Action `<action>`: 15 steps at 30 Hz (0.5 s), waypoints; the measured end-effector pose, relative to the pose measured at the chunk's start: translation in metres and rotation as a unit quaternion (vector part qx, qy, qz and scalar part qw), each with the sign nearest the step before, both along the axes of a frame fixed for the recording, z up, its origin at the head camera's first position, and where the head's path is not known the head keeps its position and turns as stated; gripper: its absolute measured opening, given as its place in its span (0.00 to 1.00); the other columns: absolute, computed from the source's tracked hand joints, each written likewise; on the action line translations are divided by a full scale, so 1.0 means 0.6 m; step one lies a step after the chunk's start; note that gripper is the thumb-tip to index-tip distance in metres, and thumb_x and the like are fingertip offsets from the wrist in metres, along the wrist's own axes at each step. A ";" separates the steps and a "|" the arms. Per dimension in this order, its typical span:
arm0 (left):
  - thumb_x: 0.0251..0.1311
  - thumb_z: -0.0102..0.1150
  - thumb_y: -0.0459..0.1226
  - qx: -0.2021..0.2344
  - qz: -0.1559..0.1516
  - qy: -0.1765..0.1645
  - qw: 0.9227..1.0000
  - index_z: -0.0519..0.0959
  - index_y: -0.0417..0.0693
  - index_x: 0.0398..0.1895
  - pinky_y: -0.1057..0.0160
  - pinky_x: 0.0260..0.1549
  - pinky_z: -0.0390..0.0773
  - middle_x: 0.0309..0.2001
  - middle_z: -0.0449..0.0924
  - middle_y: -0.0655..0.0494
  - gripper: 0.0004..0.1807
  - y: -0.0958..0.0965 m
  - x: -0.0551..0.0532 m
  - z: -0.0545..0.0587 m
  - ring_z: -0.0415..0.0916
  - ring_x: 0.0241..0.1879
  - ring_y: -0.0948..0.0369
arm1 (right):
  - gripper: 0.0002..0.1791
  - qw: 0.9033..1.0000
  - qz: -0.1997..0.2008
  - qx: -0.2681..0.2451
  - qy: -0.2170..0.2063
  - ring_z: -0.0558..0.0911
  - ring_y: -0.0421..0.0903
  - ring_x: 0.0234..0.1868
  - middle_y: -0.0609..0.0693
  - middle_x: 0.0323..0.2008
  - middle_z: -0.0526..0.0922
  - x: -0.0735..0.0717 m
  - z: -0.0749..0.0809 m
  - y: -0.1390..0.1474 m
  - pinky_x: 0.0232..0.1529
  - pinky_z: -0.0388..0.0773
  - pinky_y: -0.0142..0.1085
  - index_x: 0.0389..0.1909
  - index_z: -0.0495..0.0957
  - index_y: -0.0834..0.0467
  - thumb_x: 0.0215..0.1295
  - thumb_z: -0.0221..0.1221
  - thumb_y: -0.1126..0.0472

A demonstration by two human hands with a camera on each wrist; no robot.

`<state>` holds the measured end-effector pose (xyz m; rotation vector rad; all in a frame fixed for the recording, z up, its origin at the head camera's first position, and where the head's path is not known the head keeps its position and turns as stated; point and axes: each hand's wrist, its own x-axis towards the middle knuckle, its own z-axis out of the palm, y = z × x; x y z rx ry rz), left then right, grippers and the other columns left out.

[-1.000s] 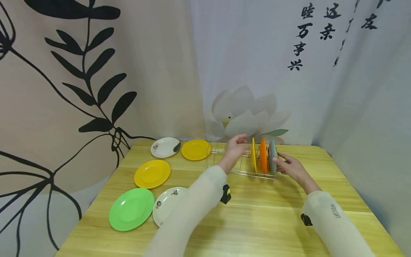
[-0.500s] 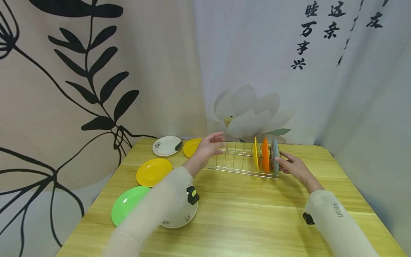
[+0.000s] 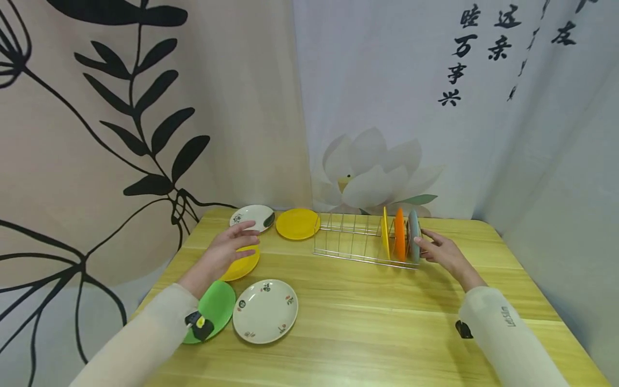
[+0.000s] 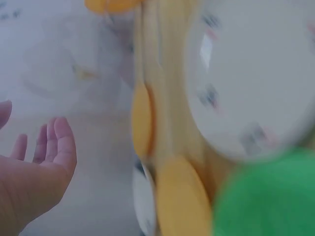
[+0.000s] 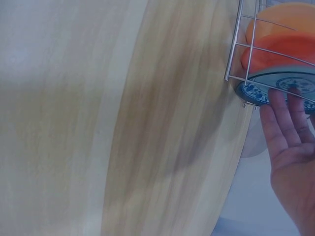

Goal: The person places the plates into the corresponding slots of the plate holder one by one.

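Note:
My left hand [image 3: 224, 252] hovers with fingers spread over the left group of plates, holding nothing. Under it lies a yellow plate [image 3: 244, 266], partly hidden; just behind is a white plate [image 3: 246, 215] with a dark leaf mark. The left wrist view is blurred but shows the left hand [image 4: 44, 172] apart from every plate. At the right end of a wire dish rack [image 3: 345, 239], my right hand [image 3: 442, 255] touches a grey-blue plate [image 3: 414, 236] with extended fingers. In the right wrist view, that plate has a blue pattern [image 5: 256, 93]. Orange [image 3: 400, 236] and yellow [image 3: 385, 234] plates stand upright beside it.
A green plate [image 3: 220, 309], partly behind the left sleeve, and a white patterned plate [image 3: 266, 312] lie at the front left. Another yellow plate [image 3: 296, 224] lies by the rack's left end. The wooden table [image 3: 367, 333] meets a curtain [image 3: 242, 107] at the back.
My left hand has moved left and nearer, from the rack to above the yellow plate. The right hand stays at the grey-blue plate. The camera view has shifted slightly.

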<state>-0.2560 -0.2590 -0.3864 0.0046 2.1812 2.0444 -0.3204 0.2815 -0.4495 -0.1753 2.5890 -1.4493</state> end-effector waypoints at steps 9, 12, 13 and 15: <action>0.72 0.55 0.43 -0.064 0.029 -0.018 0.997 0.48 0.37 0.77 0.53 0.61 0.73 0.68 0.59 0.37 0.40 -0.171 0.085 -0.058 0.74 0.52 0.66 | 0.47 1.000 -0.002 -0.001 0.000 0.80 0.63 0.54 0.73 0.61 0.70 0.002 0.000 0.000 0.58 0.76 0.53 0.78 0.47 0.60 0.71 0.49 0.35; 0.73 0.54 0.44 -0.096 0.035 -0.023 0.994 0.45 0.34 0.77 0.55 0.59 0.74 0.69 0.55 0.32 0.42 -0.218 0.118 -0.081 0.73 0.50 0.72 | 0.47 1.000 -0.001 -0.002 0.001 0.79 0.63 0.54 0.74 0.62 0.70 0.003 0.001 -0.001 0.58 0.76 0.53 0.78 0.47 0.60 0.72 0.49 0.35; 0.73 0.54 0.44 -0.105 0.037 -0.027 0.993 0.44 0.33 0.77 0.56 0.58 0.75 0.69 0.55 0.31 0.42 -0.232 0.128 -0.089 0.73 0.50 0.73 | 0.47 1.000 -0.001 -0.002 0.001 0.79 0.63 0.55 0.74 0.62 0.70 0.004 0.002 -0.001 0.58 0.76 0.53 0.78 0.47 0.60 0.72 0.49 0.35; 0.73 0.54 0.43 -0.120 0.045 -0.040 0.991 0.43 0.31 0.77 0.58 0.56 0.77 0.68 0.57 0.31 0.43 -0.259 0.145 -0.105 0.72 0.48 0.76 | 0.47 1.000 -0.002 -0.003 0.001 0.79 0.63 0.55 0.74 0.62 0.69 0.004 0.002 -0.001 0.58 0.76 0.53 0.79 0.47 0.60 0.72 0.49 0.35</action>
